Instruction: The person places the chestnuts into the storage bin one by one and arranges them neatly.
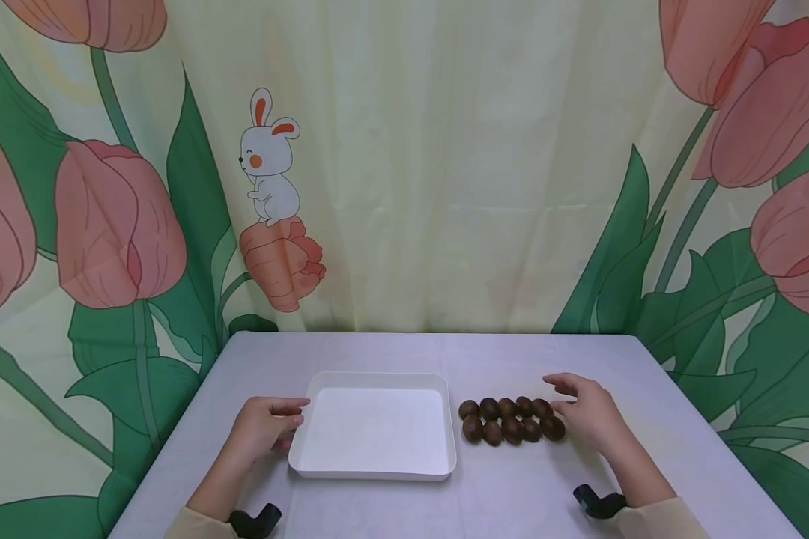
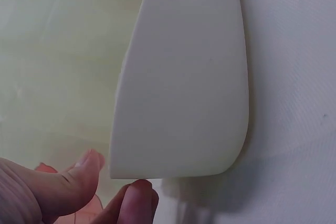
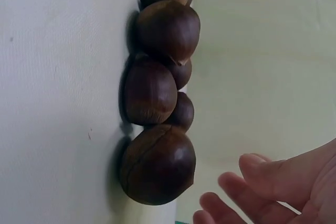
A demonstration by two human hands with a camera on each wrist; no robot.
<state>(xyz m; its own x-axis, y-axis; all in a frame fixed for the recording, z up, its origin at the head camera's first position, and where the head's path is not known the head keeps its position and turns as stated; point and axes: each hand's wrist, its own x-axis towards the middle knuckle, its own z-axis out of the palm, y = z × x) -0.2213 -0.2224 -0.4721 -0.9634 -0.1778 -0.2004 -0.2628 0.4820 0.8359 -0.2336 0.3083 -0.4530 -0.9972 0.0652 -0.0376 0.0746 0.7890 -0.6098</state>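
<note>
My left fingers [image 1: 287, 403] lie loosely parted by the white tray [image 1: 374, 430], while my right fingers [image 1: 563, 379], parted and empty, hover beside the chestnuts [image 1: 512, 430].

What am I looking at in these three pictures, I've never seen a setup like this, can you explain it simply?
There's no machine here, just a person's two bare hands. The wide picture comes from a camera worn on the head, looking forward and down. The two close-ups come from cameras worn on the wrists, one for each hand.

On the white-covered table lies a shallow white tray. To its right are ten brown chestnuts in two rows of five. The left hand is at the tray's left edge; I can't tell whether its fingertips touch it. The right hand is by the right end of the chestnuts. Neither hand is gripping anything.
</note>
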